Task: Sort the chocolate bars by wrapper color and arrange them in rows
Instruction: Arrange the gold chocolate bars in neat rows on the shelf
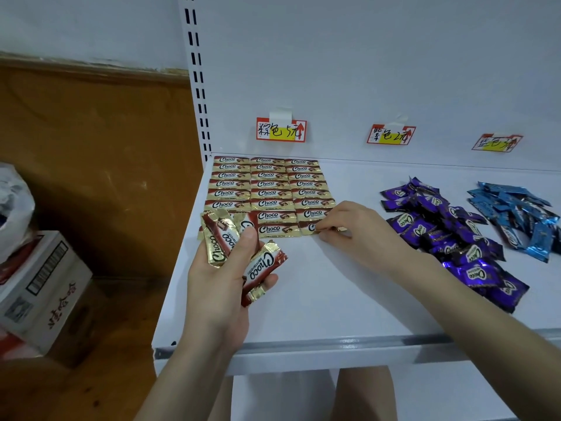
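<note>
Brown-and-gold Choco bars point(268, 189) lie in three neat columns at the back left of the white shelf point(318, 299). My left hand point(224, 284) grips a bundle of several brown bars point(239, 250) above the shelf's left part. My right hand point(355, 229) pinches the end of a brown bar point(311, 227) lying at the front of the right column. A loose heap of purple bars point(449, 232) lies to the right, and a heap of blue bars point(516, 214) sits at the far right.
Three handwritten price tags point(281, 129) are taped to the shelf's back wall, one above each colour group. A cardboard box point(42, 287) and a plastic bag point(15, 205) stand on the left, off the shelf. The shelf's front edge point(334, 347) runs below my hands.
</note>
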### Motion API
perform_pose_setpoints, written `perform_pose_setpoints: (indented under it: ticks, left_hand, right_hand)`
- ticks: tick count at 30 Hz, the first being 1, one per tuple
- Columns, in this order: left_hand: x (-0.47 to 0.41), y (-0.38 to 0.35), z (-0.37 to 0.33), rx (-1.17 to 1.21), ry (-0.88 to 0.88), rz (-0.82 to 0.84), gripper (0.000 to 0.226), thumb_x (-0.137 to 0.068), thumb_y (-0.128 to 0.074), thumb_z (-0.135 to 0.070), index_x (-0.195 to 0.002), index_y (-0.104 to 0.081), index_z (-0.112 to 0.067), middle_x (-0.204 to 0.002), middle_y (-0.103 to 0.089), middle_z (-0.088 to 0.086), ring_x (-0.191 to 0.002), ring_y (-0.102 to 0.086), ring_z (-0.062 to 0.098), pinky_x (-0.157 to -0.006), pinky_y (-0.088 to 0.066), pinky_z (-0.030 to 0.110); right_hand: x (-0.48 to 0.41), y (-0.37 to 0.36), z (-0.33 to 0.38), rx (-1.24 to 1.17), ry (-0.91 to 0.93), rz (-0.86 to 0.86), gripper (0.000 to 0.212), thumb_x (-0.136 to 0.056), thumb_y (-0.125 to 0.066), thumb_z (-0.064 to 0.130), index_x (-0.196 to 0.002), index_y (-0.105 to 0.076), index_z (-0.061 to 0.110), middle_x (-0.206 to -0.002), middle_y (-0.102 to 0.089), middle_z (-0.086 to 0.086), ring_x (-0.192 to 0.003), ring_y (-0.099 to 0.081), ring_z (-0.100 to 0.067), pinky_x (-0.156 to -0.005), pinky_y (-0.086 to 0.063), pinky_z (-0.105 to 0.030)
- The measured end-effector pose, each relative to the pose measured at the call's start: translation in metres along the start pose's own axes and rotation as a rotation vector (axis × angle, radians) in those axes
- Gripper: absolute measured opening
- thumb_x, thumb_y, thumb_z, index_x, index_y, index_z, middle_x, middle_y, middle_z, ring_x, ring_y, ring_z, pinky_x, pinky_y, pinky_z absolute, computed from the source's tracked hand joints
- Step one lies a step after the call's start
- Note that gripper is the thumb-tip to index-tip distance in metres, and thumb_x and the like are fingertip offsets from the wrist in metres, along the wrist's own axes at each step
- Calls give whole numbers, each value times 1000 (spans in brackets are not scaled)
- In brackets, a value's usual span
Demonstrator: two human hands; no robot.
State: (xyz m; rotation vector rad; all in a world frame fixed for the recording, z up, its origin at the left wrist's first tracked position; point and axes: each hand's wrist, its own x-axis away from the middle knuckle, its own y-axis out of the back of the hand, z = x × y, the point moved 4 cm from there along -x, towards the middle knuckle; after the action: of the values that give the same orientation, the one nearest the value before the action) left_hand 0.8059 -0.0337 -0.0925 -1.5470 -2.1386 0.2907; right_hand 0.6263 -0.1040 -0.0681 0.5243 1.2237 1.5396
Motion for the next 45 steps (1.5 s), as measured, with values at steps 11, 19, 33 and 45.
perform_pose_setpoints:
  ticks: [11,19,33,45]
  left_hand:
    - [15,2,-16,29,-147,67,28,-89,-57,-25,-117,-59,-27,-98,-73,-3,-86,-71,14,-60,-56,28]
    - [27,31,-23,-157,-182,184,36,-76,-60,-31,-110,-61,-21,-88,-73,1,-74,-70,15,-53,-54,27]
    - [25,65,-26,-99,-197,42,23,-81,-61,-18,-104,-62,-19,-88,-74,1,-74,-71,19,-54,-56,26]
    - [25,86,-36,-54,-60,0,57,-61,-66,-28,-116,-58,-17,-101,-68,10,-70,-71,14,-50,-54,23]
  right_hand:
    - [23,2,97,-696,-43,-3,14,-78,-70,18,-67,-62,18,-63,-65,4,-59,-58,-4,-54,-43,-12]
    - [13,9,102,-703,24,260,17,-84,-62,14,-87,-62,31,-65,-63,15,-62,-57,1,-57,-47,-17]
    - [24,-21,125,-65,404,-101,20,-78,-61,28,-84,-69,10,-81,-67,1,-76,-60,-14,-69,-46,-26]
    - [-10,-52,102,-7,307,77,19,-78,-61,22,-85,-74,10,-90,-69,-5,-86,-62,-25,-79,-45,-28]
